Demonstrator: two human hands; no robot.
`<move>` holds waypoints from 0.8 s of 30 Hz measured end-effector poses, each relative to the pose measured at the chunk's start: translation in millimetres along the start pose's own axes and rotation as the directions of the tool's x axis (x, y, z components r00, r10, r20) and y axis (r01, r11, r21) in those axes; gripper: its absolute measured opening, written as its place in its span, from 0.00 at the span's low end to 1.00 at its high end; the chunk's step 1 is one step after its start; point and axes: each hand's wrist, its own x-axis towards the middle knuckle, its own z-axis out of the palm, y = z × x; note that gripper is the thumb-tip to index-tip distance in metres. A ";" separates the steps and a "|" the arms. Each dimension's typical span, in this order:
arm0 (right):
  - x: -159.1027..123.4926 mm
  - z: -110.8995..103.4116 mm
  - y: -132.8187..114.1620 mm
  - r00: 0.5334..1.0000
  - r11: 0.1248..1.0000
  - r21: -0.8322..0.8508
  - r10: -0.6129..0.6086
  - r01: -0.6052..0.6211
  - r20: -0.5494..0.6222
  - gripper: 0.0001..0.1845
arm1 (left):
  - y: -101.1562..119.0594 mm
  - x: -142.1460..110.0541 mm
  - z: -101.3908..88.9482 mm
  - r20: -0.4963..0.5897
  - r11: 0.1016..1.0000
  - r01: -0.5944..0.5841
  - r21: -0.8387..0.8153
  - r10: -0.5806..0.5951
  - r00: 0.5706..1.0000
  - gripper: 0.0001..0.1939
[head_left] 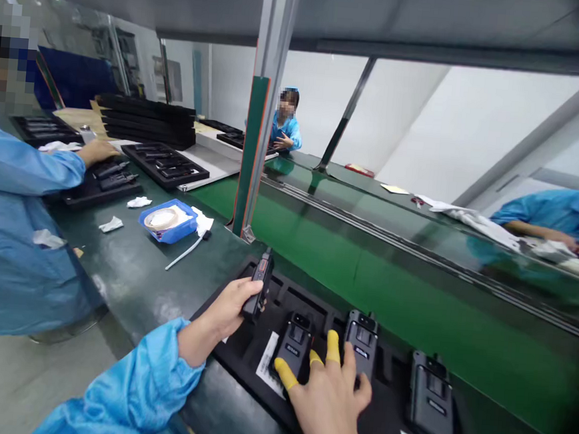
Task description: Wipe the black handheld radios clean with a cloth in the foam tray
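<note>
My left hand (pixel 235 301) grips a black two-way radio (pixel 260 288) with a short antenna, tilted above the left end of a black foam tray (pixel 243 354). Over the tray's middle, my right hand (pixel 330 401) has its fingers spread, with yellow finger cots on several of them. Beneath its fingertips lie two radios in their slots, a left one (pixel 293 344) and a middle one (pixel 361 336); I cannot tell whether the fingers touch them. Another radio (pixel 432 402) rests farther right. White labels (pixel 267 362) show beside the radios.
A blue box (pixel 169 221) with a tape roll stands beyond the tray, near crumpled tissues (pixel 112 224). A metal post (pixel 265 108) rises at the bench edge, beside the green conveyor belt (pixel 365 270). A co-worker (pixel 28 223) stands at left by radio trays (pixel 166 165); others sit across.
</note>
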 end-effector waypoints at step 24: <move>15.9 -0.2 -2.9 0.984 0.853 0.521 0.115 -0.029 -0.134 0.29 | -15.5 -4.1 4.0 0.124 0.993 0.029 -0.113 -0.015 0.992 0.28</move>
